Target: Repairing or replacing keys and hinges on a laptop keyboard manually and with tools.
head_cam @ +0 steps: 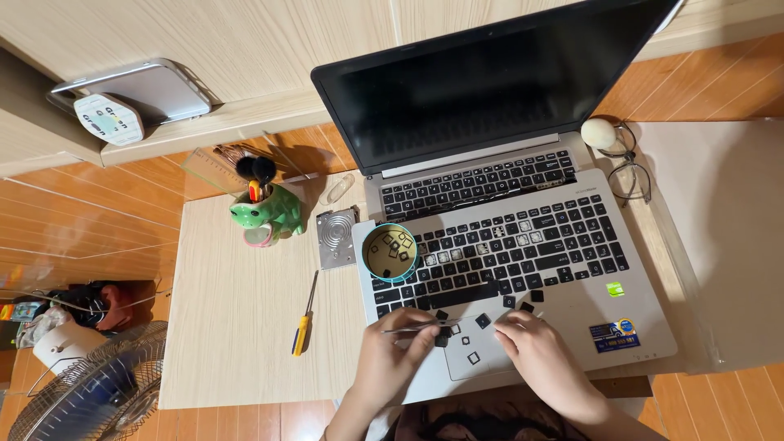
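A silver laptop [621,314] lies open on a light wooden desk [237,327], its screen dark. Several black keycaps are off the keyboard [506,249], leaving pale gaps. My left hand [392,359] grips thin metal tweezers [408,327] over the touchpad, tips near a loose black keycap [442,340]. My right hand [531,351] rests on the palm rest beside the touchpad, fingers curled by another loose keycap [483,321]; whether it pinches anything is unclear. A round teal-rimmed tin [389,252] holding several keycaps sits on the laptop's left corner.
A yellow-handled screwdriver [304,320] lies left of the laptop. A green frog pen holder [265,214], a metal hard-drive plate [336,238], a clear ruler [214,167], eyeglasses [633,175] and a white egg-shaped object [599,133] are around. A phone [135,94] rests on a ledge; a fan [90,392] stands lower left.
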